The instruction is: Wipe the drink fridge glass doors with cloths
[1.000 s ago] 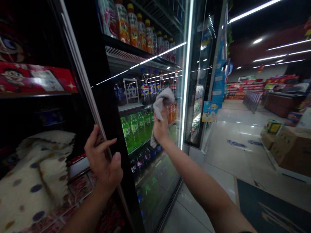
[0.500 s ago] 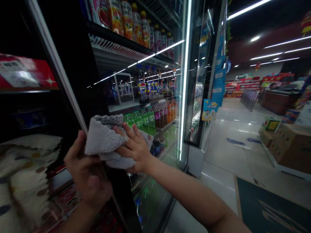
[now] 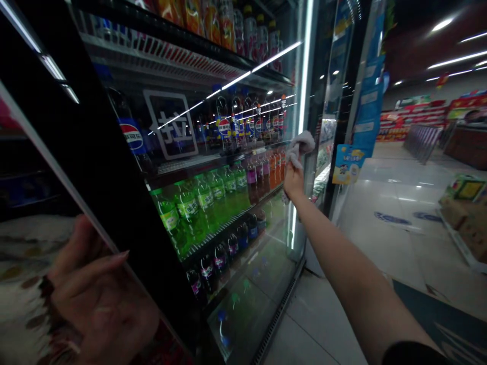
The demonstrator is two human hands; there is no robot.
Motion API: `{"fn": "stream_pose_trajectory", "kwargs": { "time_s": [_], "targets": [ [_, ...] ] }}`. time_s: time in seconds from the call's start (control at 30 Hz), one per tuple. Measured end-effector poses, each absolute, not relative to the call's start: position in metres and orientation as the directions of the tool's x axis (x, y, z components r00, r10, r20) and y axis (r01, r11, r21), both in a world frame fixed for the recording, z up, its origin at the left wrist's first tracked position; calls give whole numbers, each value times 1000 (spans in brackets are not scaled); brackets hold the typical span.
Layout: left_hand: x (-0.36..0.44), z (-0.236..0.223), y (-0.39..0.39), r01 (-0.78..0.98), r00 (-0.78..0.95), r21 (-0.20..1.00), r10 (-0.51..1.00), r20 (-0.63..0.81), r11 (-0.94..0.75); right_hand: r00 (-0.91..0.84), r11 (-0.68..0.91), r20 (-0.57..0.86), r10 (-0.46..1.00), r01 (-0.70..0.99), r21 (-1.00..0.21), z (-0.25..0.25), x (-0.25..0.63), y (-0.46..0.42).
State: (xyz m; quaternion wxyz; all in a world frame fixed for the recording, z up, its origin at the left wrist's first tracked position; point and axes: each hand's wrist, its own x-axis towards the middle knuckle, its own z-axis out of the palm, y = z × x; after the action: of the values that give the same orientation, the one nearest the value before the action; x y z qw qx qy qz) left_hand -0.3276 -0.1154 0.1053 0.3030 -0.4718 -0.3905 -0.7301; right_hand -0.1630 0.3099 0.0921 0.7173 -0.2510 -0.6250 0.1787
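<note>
Two bare hands, one pale grey cloth, one glass-fronted drinks cooler. Item one: my right hand [image 3: 294,182], two o'clock and close to centre, arm reaching up from five o'clock; fingers closed round the bunched grey cloth [image 3: 302,145], which sits against or just in front of the glass door [image 3: 262,299], beside the upright light strip [image 3: 305,76]. Exact fingertip placement: blurred, cannot tell. Item two: my left hand [image 3: 102,299], eight o'clock, loosely curled at the long pale edge strip [image 3: 91,215], one finger extended across it; firmness of grip, cannot tell. Item three: one spotted cream cloth [image 3: 23,274], between eight and nine o'clock, beside the left hand. Cooler stock, seen through the glass: orange-filled bottles [image 3: 192,15] on the top shelf, eleven o'clock; one dark blue-labelled bottle [image 3: 131,136], ten o'clock, near a square white decal [image 3: 173,124]; a row of green bottles [image 3: 204,195], eight o'clock, near centre; small dark bottles [image 3: 220,256] on the shelf below, between six and seven. Outside the cooler: one blue and yellow hanging card [image 3: 347,165], three o'clock; cardboard boxes [image 3: 470,223], also three, farther out; one dark green mat [image 3: 429,309] on the pale tiled floor [image 3: 304,324], four o'clock.
</note>
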Motion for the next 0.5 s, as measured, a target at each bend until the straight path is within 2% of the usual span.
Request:
{"fn": "stream_pose_trajectory", "kwargs": {
  "time_s": [0.07,0.13,0.2,0.27,0.37,0.4,0.43,0.5],
  "targets": [
    [-338,105,-114,807,-324,178,-170,931,-563,211,726,716,665,44,-687,99,-163,309],
    [-348,104,-112,796,-263,100,-192,945,-597,256,650,633,730,23,-759,103,-171,292],
    [-355,101,-109,797,-225,53,-214,951,-602,275,624,601,750,7,-781,103,-187,258],
    [-358,100,-107,805,-203,31,-227,952,-593,261,657,634,728,-1,-754,99,-207,205],
    [-352,101,-109,829,-260,116,-192,946,-547,163,789,778,607,-6,-615,82,-239,99],
    [-349,104,-110,835,-293,171,-159,943,-523,105,850,845,525,-7,-527,75,-248,62],
    [-344,106,-111,841,-320,220,-126,939,-494,24,923,923,384,-2,-384,68,-256,27],
    [-336,112,-114,844,-351,283,-70,934,-456,-110,989,982,151,9,-151,53,-268,-31]
  ]
}}
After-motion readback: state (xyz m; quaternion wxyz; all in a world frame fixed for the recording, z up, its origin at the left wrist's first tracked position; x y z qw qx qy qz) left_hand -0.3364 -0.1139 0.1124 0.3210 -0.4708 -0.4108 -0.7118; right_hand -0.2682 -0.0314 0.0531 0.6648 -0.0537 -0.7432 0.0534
